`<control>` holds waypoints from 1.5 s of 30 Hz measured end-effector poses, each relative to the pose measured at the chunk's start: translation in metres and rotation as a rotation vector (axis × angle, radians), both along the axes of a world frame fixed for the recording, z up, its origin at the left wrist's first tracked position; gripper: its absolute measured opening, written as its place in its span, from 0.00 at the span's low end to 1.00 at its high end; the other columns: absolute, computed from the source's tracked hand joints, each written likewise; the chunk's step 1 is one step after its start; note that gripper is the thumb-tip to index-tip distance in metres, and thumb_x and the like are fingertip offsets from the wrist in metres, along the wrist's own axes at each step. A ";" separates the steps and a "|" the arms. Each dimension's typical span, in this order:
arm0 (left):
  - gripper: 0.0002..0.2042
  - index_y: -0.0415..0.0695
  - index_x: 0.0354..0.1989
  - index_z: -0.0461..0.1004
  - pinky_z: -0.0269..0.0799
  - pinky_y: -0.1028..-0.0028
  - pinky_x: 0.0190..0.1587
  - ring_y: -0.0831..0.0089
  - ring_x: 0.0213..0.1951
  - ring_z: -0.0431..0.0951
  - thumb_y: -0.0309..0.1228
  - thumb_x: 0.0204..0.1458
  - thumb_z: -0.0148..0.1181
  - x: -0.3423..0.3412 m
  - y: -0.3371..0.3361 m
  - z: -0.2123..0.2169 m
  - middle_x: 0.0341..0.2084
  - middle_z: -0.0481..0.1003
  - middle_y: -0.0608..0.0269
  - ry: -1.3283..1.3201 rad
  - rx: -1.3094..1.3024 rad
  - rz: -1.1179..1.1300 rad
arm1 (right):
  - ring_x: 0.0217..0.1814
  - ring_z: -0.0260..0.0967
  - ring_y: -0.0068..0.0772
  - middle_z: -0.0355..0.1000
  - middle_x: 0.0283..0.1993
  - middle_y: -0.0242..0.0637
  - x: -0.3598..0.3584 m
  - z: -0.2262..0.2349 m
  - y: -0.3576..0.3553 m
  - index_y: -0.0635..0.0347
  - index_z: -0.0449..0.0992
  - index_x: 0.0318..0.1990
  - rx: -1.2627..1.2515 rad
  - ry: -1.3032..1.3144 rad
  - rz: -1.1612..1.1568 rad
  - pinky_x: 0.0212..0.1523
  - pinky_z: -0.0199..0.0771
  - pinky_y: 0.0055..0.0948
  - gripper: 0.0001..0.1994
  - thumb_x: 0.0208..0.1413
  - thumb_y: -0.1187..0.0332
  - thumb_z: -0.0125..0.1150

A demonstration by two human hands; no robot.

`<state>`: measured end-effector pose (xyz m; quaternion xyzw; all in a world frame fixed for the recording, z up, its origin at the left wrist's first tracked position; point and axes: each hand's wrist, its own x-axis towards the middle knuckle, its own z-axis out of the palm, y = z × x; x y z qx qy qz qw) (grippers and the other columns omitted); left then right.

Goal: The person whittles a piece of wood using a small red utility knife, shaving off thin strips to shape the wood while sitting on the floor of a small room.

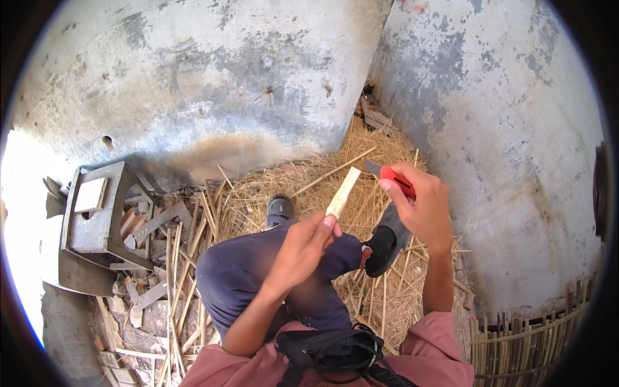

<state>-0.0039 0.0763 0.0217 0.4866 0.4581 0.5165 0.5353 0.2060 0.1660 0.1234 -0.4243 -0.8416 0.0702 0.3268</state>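
Two walls, pale with patches of flaking grey, are the largest things here: one (225, 97) spans the back and left, the other (509, 142) stands on the right, and they meet near the top of the floor. One spread of straw (248, 203) covers the ground between them. Two legs in one pair of dark trousers (235, 271) are bent across the middle. One low fence of upright sticks (516, 345) curves at the lower right, its sticks too many to count. One wooden stool-like frame (93, 238) is at the left, over rubble. Beside it lies a group of long bamboo strips (174, 277), overlapping so that I cannot give a sure number. Two pink sleeves (435, 338) reach in from below, with one black bag (316, 351) between them. Two dark shoes show, one (390, 242) near the right forearm, the other (280, 208) beyond the knees. There are two hands: the left hand (303, 248) pinches the lower end of one pale wood piece between thumb and fingers, and the right hand (422, 200) is wrapped around one red-handled knife (396, 180). The single wood piece (343, 192) slants upward above the lap, and the knife's one grey blade (373, 168) points left, just beside its upper end. Smallest is one dark round hole (108, 142) in the back wall.
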 end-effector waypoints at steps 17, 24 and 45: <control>0.09 0.41 0.50 0.72 0.55 0.83 0.28 0.91 0.27 0.61 0.30 0.68 0.62 0.001 -0.024 0.026 0.26 0.67 0.76 0.104 0.255 0.081 | 0.30 0.76 0.30 0.78 0.34 0.41 -0.016 -0.045 -0.038 0.66 0.80 0.45 -0.162 0.237 0.329 0.31 0.75 0.27 0.14 0.62 0.64 0.72; 0.19 0.41 0.52 0.71 0.55 0.83 0.30 0.89 0.27 0.60 0.29 0.58 0.74 0.007 -0.033 0.034 0.24 0.63 0.78 -0.020 0.142 0.143 | 0.27 0.73 0.30 0.76 0.32 0.40 -0.020 -0.065 -0.041 0.67 0.80 0.44 -0.229 0.321 0.424 0.28 0.69 0.29 0.16 0.63 0.60 0.70; 0.31 0.34 0.64 0.63 0.73 0.55 0.26 0.46 0.25 0.81 0.47 0.65 0.64 0.012 -0.030 0.012 0.23 0.77 0.46 0.540 0.391 0.334 | 0.28 0.78 0.30 0.81 0.33 0.43 -0.032 -0.064 -0.042 0.68 0.83 0.46 -0.224 0.348 0.417 0.28 0.72 0.26 0.14 0.56 0.70 0.74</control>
